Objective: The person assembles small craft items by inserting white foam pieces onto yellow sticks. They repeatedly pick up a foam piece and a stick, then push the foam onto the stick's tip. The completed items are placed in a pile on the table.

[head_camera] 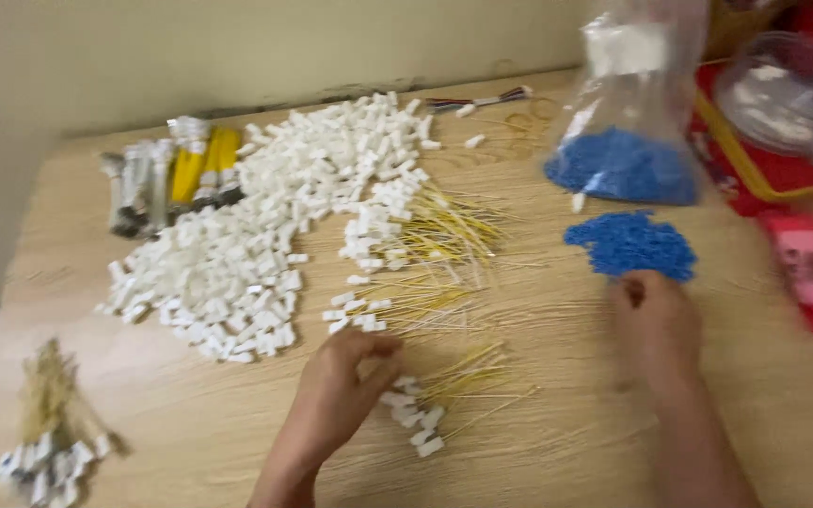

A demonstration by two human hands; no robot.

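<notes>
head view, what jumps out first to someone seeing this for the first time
A big heap of small white plastic pieces fills the left middle of the wooden table. To the right lie a loose pile of blue bits and a clear bag holding more. Both hands work near thin yellow wires.

Small blue plastic pieces (632, 243) lie heaped loose beside yellow white-tipped wires (454, 390).
</notes>
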